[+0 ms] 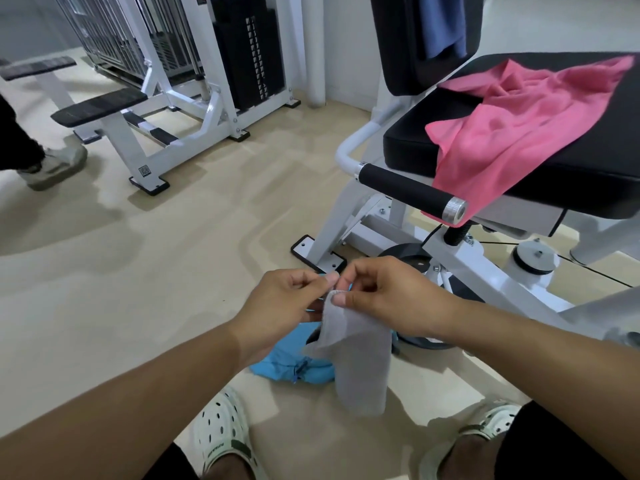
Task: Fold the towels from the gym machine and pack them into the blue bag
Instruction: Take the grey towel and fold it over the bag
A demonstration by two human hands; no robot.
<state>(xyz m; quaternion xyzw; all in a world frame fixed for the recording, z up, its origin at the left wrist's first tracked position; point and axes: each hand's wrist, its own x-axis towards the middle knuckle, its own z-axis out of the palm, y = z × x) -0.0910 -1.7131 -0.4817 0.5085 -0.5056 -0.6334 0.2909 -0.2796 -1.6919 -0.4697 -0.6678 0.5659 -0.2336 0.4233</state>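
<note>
Grey towel [356, 355] hangs lower centre of frame as a narrow strip, top edge pinched at centre by both hands. Left hand [277, 306] grip: thumb and forefinger closed on the top corner. Right hand [384, 299] grip: same, pinching the towel right beside the left, fingertips almost touching. Blue bag [287, 365] sits on the floor directly under the towel, partly hidden behind it; can't tell if the mouth is open.

Step in hand looks like folding grey. To do it well: line up the pinched corners, keep the edges flush, halve the length again so it fits the bag.

Pink towel [512, 126] is unfolded, draped over the black seat [606, 161] at right, edge hanging past the handle [408, 188]. Blue towel [443, 26] hangs on the backrest, top of frame. Both not yet done.
</note>
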